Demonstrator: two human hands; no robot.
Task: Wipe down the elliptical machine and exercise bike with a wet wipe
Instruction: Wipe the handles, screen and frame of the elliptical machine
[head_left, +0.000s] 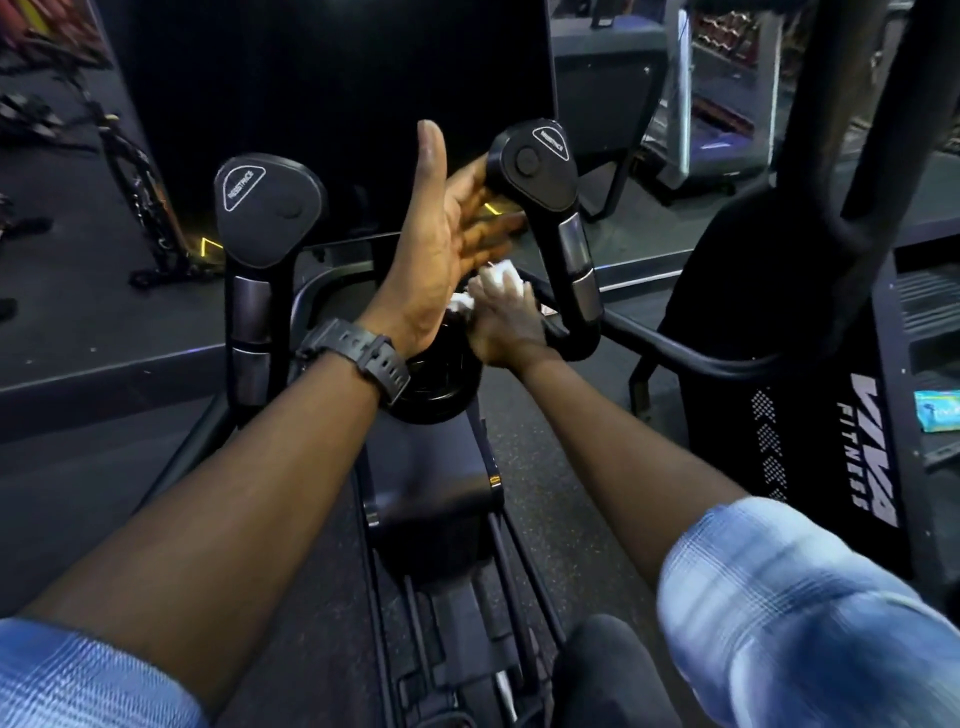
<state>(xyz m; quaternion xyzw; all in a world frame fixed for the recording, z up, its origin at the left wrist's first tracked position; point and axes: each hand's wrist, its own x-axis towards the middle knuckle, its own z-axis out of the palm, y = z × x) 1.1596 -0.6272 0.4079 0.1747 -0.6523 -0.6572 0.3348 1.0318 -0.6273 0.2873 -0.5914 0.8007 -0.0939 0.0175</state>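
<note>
Left hand spread, right hand gripping crumpled white wipe, seemingly against black handlebar

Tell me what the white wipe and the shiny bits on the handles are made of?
The white wipe, bunched in the right hand, looks like soft, thin cloth or paper: it crumples. The grey bands on the right handle look like smooth brushed metal, catching light, though coated plastic is possible.

Two hands, one wet wipe, two resistance handles, one wristwatch, one wipe packet.
</note>
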